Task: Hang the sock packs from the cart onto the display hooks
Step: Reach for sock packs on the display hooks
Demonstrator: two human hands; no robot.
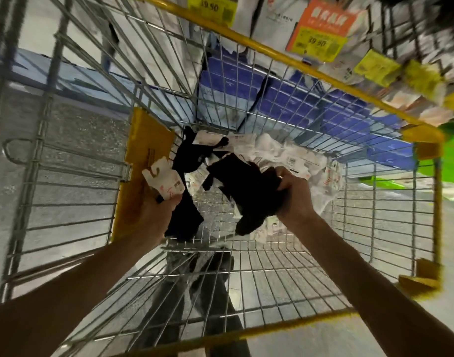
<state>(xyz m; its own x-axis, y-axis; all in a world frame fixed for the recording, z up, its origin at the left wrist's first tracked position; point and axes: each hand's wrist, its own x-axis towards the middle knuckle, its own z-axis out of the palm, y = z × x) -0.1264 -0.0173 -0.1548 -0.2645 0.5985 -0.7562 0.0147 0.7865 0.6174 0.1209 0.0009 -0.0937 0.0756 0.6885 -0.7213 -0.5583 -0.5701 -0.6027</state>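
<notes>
A wire cart (79, 176) with yellow rails fills most of the view, seen from above, standing on a grey speckled floor (66, 119). Beyond its far wall, seen through the wires, stand blue-and-white boxes (285, 99). Above them, over the far rail, hang pale packs with a yellow price tag (211, 7) and an orange card (326, 20).

Both bare forearms reach down into the cart. Through its wire bottom show the person's dark trouser legs (210, 284).

In the far right corner of the cart lies a loose pile of sock packs (285, 155), mostly white card labels with some black socks among them.

The right grip (295, 194) is curled tight around a bundle of black socks (249, 197), held just above the cart bottom and beside the pile. The bundle hangs down towards the person; how many packs are in it cannot be told.

The left grip (148, 217) is closed around one sock pack (166, 181) near the left wall of the cart. The pack's white card header sticks up above the fingers, and its black socks hang below. The two held loads are close together but apart.
</notes>
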